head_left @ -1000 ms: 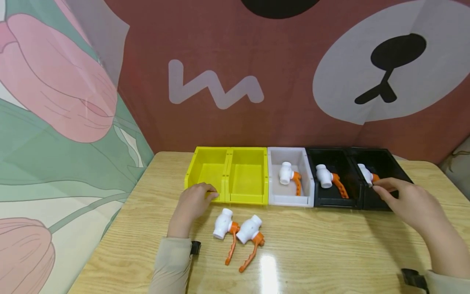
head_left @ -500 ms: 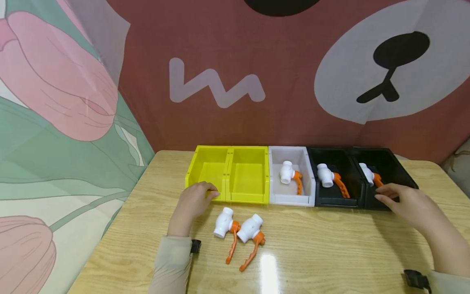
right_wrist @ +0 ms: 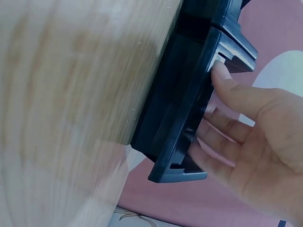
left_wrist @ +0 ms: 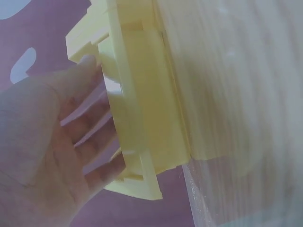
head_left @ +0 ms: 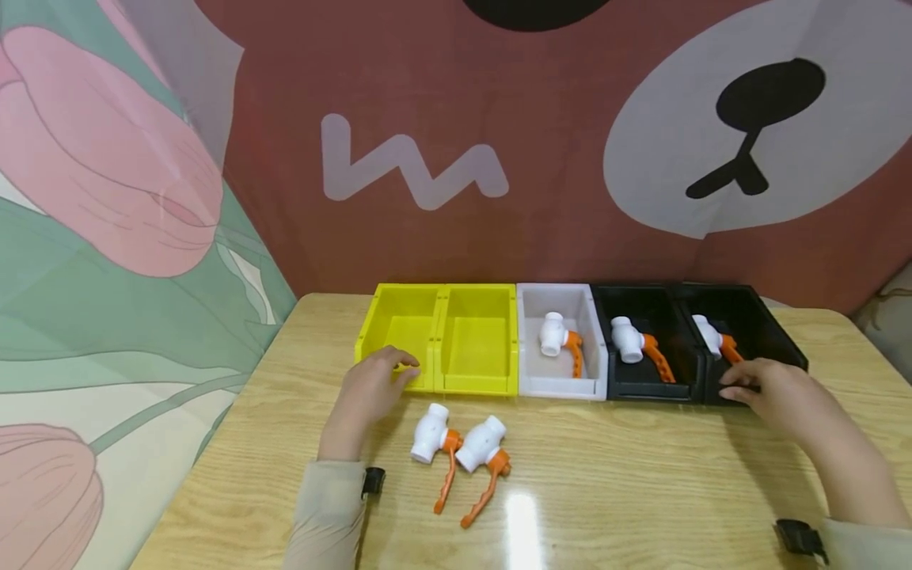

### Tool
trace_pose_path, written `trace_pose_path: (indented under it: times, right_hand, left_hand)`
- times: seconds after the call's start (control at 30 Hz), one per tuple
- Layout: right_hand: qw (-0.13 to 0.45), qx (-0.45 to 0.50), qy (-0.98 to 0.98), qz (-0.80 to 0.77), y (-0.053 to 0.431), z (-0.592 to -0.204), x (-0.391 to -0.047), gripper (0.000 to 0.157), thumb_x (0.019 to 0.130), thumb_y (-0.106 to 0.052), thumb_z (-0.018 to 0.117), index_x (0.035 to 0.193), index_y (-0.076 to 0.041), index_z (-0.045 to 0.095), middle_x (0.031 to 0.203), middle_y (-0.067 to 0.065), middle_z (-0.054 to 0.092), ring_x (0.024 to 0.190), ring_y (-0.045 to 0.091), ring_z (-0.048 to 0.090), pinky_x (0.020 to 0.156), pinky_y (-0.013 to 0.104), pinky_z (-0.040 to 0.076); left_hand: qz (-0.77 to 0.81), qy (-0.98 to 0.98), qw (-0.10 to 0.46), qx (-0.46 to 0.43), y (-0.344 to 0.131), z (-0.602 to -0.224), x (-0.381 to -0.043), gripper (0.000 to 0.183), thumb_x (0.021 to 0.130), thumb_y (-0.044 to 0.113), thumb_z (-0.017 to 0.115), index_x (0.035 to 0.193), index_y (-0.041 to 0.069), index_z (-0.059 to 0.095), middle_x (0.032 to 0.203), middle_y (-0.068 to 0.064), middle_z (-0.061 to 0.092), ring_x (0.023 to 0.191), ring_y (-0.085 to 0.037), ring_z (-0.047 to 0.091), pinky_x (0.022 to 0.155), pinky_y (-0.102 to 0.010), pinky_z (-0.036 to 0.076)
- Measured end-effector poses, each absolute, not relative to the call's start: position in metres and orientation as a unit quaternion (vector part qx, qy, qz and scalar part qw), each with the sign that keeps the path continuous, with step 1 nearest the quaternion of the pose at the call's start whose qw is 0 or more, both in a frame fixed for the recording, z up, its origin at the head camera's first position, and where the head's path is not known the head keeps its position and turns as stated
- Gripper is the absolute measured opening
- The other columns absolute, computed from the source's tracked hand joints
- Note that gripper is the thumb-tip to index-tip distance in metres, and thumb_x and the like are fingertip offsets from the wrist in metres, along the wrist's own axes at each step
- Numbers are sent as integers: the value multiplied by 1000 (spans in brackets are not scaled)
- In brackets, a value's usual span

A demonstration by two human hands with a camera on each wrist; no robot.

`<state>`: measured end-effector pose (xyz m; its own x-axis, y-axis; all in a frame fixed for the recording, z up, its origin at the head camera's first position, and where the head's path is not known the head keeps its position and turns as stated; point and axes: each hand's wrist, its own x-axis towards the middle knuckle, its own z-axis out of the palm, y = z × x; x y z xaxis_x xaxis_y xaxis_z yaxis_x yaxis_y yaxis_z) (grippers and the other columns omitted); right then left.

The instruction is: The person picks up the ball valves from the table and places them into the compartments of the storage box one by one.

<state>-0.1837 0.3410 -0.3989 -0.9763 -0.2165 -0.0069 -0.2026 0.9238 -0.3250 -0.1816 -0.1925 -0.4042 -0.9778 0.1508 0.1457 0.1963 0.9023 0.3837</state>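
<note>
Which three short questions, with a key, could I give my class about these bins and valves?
1. How many white valves with orange handles lie directly on the table?
2. True or false: the pale bin holds three valves.
3. The left hand is at the front of which bin: A) black, B) yellow, C) pale?

Key: 1. Two. 2. False; it holds one. 3. B, a yellow bin.

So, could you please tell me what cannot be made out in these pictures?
Head view: the handle end of the far-right valve, hidden by the right hand.
Left wrist view: finger ends of the left hand, except the thumb, hidden by the left yellow bin.
Right wrist view: the inside of the far-right black bin, hidden by its front wall.
</note>
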Motion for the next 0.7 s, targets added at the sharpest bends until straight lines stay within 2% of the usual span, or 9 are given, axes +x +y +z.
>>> trace_pose_path:
  times: [0.13,0.37,0.47,0.7]
  right_hand:
    - [29,-99,981,-167,338,-396,-183,9,88,-9,72,92,-1,70,83,8,62,74,25,58,63,44,49]
    - [23,-99,980,-173,333,-399,-183,6,90,-8,71,90,-3,69,82,7,62,73,24,57,63,44,48]
    - [18,-97,980,-173,334,-399,-182,6,89,-9,72,89,-4,69,82,7,62,73,24,58,63,44,48]
    - [15,-92,980,-175,336,-396,-180,6,89,-8,72,89,-3,69,83,10,65,75,30,62,64,48,50]
  left_hand:
    - [-204,-970,93,-93,-190,-405,-181,19,99,29,64,111,18,73,120,-4,65,97,-28,65,79,-48,54]
    - [-212,-966,111,-93,-186,-401,-181,19,99,29,64,111,18,73,122,-2,64,110,-27,62,84,-47,55]
    - [-200,-965,138,-96,-184,-398,-179,19,98,26,66,111,15,73,119,-4,67,106,-28,64,82,-46,55]
    - [-170,-961,203,-85,-180,-393,-168,16,93,24,71,106,15,75,109,-3,71,91,-27,68,68,-43,56]
